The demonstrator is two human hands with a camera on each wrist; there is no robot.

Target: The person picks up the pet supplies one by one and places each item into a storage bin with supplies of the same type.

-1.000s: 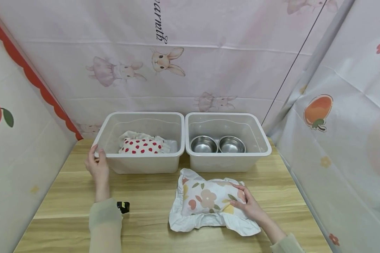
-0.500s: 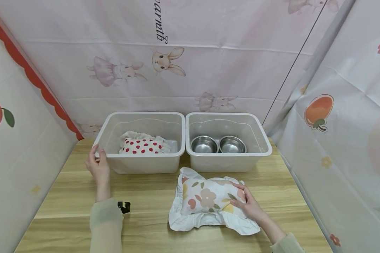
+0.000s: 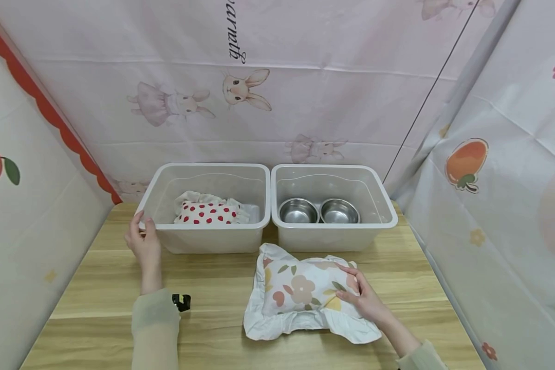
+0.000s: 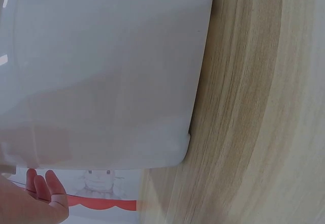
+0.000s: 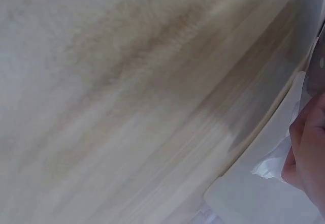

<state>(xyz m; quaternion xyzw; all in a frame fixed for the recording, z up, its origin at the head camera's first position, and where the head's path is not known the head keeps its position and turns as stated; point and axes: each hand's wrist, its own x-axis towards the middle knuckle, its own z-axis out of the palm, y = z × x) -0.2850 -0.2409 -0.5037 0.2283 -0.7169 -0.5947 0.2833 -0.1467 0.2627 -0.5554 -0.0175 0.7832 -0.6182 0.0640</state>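
At the front-left corner of the left bin (image 3: pixel 217 240), a pale grey plastic tub, my left hand (image 3: pixel 143 241) pinches the rim between thumb and fingers. Inside that bin lies a small white cushion with red dots (image 3: pixel 208 211) and a ruffled edge. My right hand (image 3: pixel 367 303) grips the right end of a floral cushion (image 3: pixel 300 293) with a white frill, thumb on top and some fingers hidden behind it. The left wrist view has the bin's wall (image 4: pixel 111 82) filling most of it, with my curled fingers at the lower left. In the right wrist view my hand (image 5: pixel 310 153) shows at the right edge.
A second matching bin (image 3: pixel 333 239) stands right beside the left one, holding two steel bowls (image 3: pixel 298 211). A small black object (image 3: pixel 181 302) lies by the left sleeve on the wooden table (image 3: pixel 213 318). Printed fabric walls (image 3: pixel 305 103) enclose the back and sides.
The floral cushion's left end has shifted very slightly to the left in my right hand's grip. My left hand stays on the bin's rim.
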